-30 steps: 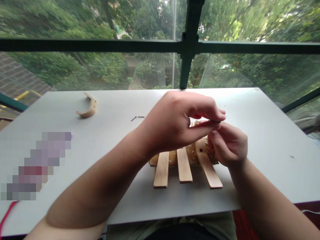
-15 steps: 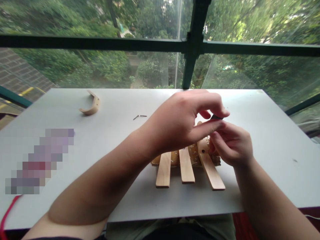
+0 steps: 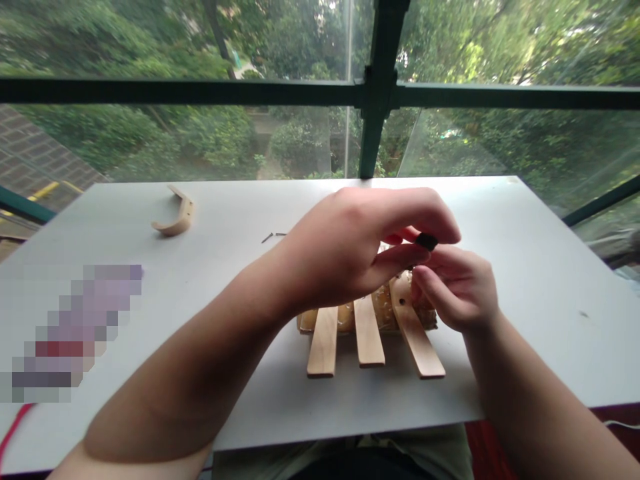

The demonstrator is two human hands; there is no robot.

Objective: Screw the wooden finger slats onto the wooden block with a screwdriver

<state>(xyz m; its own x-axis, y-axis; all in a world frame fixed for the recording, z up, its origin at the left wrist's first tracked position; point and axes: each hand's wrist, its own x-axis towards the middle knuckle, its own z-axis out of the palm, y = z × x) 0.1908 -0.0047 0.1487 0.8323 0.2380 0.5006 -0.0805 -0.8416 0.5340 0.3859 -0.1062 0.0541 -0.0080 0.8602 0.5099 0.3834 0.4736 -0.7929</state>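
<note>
- So the left hand [image 3: 367, 240] is arching over from the left and pinching a small dark piece [image 3: 427, 241] between thumb and fingers, a pretty narrow grip.
- That dark piece is sitting above the right end of the brown lumpy base [image 3: 345, 317], and most of it is hiding in the fingers, so I can't tell what it is.
- The right hand [image 3: 460, 287] is curling up just below it, thumb lying close to the bent fingers. Can't tell if it's gripping anything, the inside isn't showing.
- Both sets of fingertips are overlapping from this angle, so no clue whether they're actually touching.
- Three pale wood strips are sticking out toward the person from the base: left strip [image 3: 323, 343], middle strip [image 3: 369, 333], right strip [image 3: 419, 340]. The right one is showing a dark hole near its bend, right beside the right hand.
- The left wrist is covering part of the base.
- Over on the far left of the white table [image 3: 550, 300], a curved wood piece [image 3: 183, 217] with small holes is lying well apart from the rest.
- Two screws [image 3: 267, 237] are lying near the left forearm.
- A pixelated item [image 3: 85, 327] is lying at the left, with a red cord [image 3: 15, 430] running below it.
</note>
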